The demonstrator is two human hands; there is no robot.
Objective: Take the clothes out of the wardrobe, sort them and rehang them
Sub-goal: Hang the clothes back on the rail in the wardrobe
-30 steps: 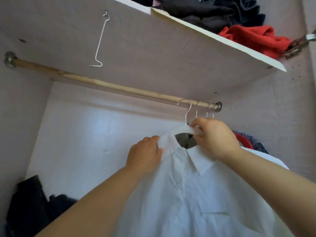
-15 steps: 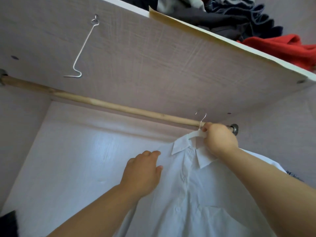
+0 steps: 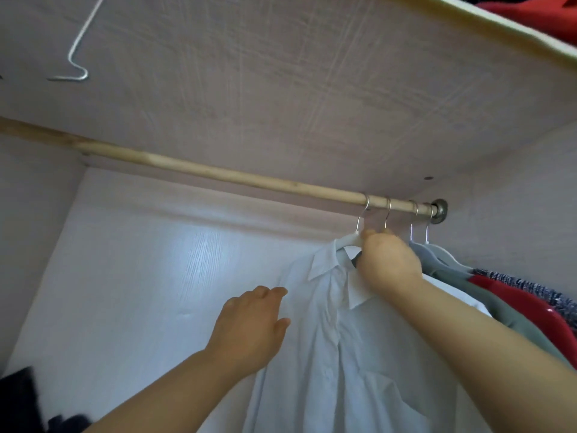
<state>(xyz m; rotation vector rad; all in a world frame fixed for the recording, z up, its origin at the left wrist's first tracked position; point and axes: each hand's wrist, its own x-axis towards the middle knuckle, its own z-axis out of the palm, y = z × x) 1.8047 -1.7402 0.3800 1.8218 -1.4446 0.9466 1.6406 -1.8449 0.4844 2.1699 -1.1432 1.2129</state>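
The white shirt (image 3: 359, 354) is now up on the rod (image 3: 218, 174). A second ago you held its hanger (image 3: 348, 242) below the rod. Now the hanger's hook (image 3: 362, 215) sits over the wood, near the right end.

Your right hand (image 3: 388, 264) still grasps the hanger at its neck, fingers curled round it under the collar. Your left hand (image 3: 249, 326) has let go of the collar. It lies lower down, released, with fingers straight at the edge of the shirt's front. This shirt looks as good as rehung, and what is left is to let go and perhaps smooth it.

Three more hooks crowd the rod just to the right. The nearest one's hanger is hidden behind your right hand. Beyond it hang a grey garment (image 3: 449, 267), a red garment (image 3: 512, 296) and a speckled knit (image 3: 530, 284), pressed close against the shirt's far shoulder. That leaves little room for sliding it that way, while the rod to the left is bare.

The shelf (image 3: 312, 89) sits low above the rod, and a loose wire hook (image 3: 76, 54) dangles from its underside. Dark clothes (image 3: 18, 398) lie at the lower left.
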